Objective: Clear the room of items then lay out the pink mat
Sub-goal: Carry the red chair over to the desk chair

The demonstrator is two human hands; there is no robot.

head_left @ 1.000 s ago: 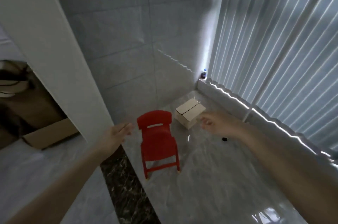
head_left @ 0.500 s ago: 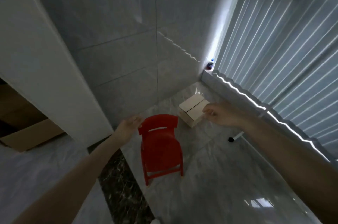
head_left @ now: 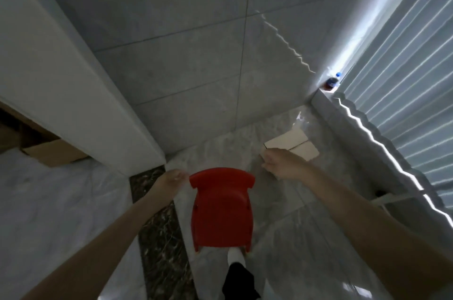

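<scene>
Arms reach forward so the left hand, loosely open, nears the red chair standing on the floor, while the right hand hovers open above it; no pink mat shows.

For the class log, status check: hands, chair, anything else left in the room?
Left hand open at the chair back's corner, no grip yet. Right hand open, clear of it. Box and bottle left to clear.
</scene>
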